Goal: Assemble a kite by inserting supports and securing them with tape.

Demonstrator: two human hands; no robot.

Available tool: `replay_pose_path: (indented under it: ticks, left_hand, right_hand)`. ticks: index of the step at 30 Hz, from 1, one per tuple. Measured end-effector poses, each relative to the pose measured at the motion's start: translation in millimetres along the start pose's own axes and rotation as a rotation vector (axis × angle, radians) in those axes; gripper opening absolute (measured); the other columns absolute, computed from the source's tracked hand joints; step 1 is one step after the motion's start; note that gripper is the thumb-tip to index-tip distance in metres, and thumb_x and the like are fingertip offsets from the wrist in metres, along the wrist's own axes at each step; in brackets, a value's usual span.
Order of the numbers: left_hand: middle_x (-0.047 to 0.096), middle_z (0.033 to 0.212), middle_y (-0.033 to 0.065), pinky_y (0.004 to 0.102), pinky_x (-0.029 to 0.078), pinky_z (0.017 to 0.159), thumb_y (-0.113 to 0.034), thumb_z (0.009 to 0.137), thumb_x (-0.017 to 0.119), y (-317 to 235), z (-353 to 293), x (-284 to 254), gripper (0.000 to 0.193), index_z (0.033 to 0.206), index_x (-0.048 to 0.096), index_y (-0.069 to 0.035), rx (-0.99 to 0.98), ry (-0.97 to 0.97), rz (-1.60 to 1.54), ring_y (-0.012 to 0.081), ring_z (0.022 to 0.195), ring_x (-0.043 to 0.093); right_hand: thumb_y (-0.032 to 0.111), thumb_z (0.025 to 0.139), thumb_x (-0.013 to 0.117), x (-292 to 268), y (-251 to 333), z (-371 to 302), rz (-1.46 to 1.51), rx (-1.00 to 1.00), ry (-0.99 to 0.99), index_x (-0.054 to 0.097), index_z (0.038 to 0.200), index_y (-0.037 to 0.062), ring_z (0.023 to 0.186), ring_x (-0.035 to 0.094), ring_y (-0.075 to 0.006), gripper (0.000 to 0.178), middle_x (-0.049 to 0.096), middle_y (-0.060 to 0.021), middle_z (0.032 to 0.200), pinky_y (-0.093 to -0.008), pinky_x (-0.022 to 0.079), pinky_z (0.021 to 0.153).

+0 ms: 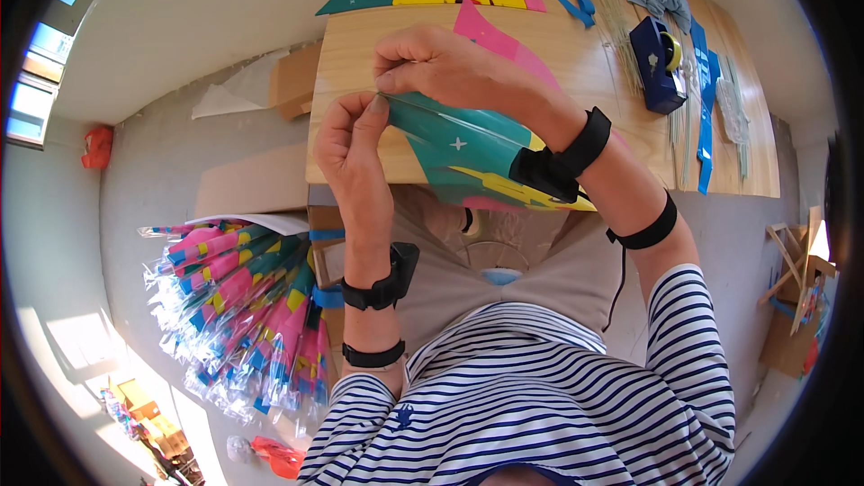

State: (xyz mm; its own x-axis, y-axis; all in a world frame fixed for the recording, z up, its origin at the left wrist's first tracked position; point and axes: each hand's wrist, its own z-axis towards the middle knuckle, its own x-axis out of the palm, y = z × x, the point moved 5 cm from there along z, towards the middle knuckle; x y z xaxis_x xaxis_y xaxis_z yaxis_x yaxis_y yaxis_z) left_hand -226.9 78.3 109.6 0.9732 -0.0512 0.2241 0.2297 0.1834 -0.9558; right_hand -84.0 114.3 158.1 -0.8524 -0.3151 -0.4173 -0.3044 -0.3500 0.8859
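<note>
Pinching the green sheet's [441,148] tip, left fingers [367,126]; right fingers [396,75] closed beside, open table [353,49] beyond, its left edge near.

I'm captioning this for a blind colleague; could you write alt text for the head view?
A person's left hand and right hand work close together at the tip of a glossy green printed sheet by a wooden table. A dark blue tape dispenser stands at right; colourful plastic-wrapped pieces are bundled at lower left.
</note>
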Motion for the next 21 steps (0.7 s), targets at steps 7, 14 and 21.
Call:
replay_pose_path:
  ticks: [7,14,21]
  left_hand:
    - [0.061,0.087,0.0004,0.0233,0.047,0.077,-0.012,0.097,0.062,4.9,7.9,-1.0,0.012,0.095,0.063,0.0,0.024,-0.05,-0.029,0.0077,0.081,0.055]
    - [0.062,0.087,0.0021,0.0239,0.049,0.078,-0.014,0.097,0.062,46.4,24.4,-15.7,0.013,0.095,0.063,-0.002,-0.051,-0.063,-0.009,0.0086,0.08,0.056]
    - [0.064,0.088,0.0024,0.0248,0.051,0.074,-0.013,0.096,0.063,89.1,44.6,-50.6,0.009,0.096,0.063,-0.004,-0.13,-0.075,0.034,0.0097,0.078,0.059]
  right_hand:
    - [0.018,0.092,0.064,-1.0,-0.5,-8.5,-0.153,-0.193,-0.229,0.066,0.098,-0.0017,0.083,0.063,-0.0172,0.021,0.067,-0.0087,0.084,-0.0288,0.048,0.075]
    - [0.015,0.087,0.066,-34.3,-38.4,-69.7,-0.134,0.146,-0.401,0.067,0.099,-0.004,0.085,0.063,-0.0328,0.023,0.065,-0.0198,0.093,-0.037,0.049,0.074]
    - [0.011,0.086,0.067,-41.4,-111.0,-186.8,-0.318,0.263,-0.53,0.067,0.102,-0.0037,0.092,0.062,-0.0342,0.022,0.065,-0.0191,0.098,-0.0387,0.049,0.078]
